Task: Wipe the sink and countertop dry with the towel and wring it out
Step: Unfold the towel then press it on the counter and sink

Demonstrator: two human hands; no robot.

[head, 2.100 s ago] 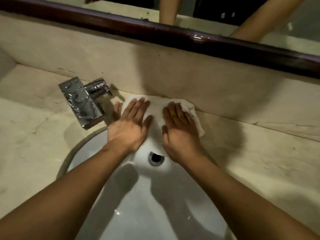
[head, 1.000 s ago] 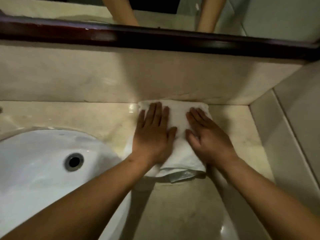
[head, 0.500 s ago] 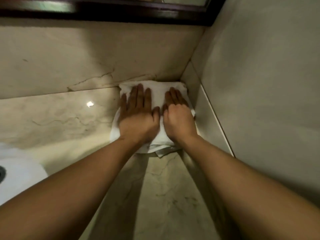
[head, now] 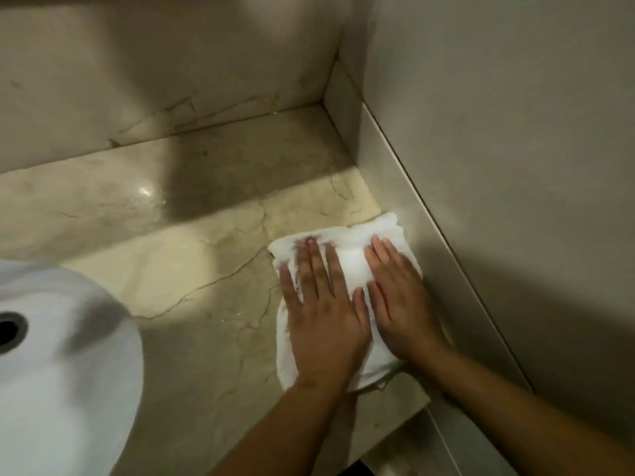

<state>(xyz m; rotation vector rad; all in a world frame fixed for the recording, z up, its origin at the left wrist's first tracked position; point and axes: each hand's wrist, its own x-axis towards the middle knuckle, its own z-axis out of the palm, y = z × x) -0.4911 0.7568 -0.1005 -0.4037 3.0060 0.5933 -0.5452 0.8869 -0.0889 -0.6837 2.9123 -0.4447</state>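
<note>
A white folded towel point(head: 350, 240) lies flat on the beige marble countertop point(head: 192, 276), close against the right side wall. My left hand point(head: 321, 314) presses on it with straight, spread fingers. Beside it, my right hand point(head: 400, 297) also presses flat on the towel, nearer the wall. The white sink basin point(head: 68, 365) fills the lower left, with its dark drain hole point(head: 8, 329) at the frame's edge.
The marble backsplash point(head: 154, 73) rises behind the counter and meets the right side wall point(head: 498, 149) in a corner. The counter's front edge point(head: 395, 431) drops off just below the towel.
Both hands have dragged the towel from behind the sink rightward into the back corner, then toward me along the right wall to near the front edge.
</note>
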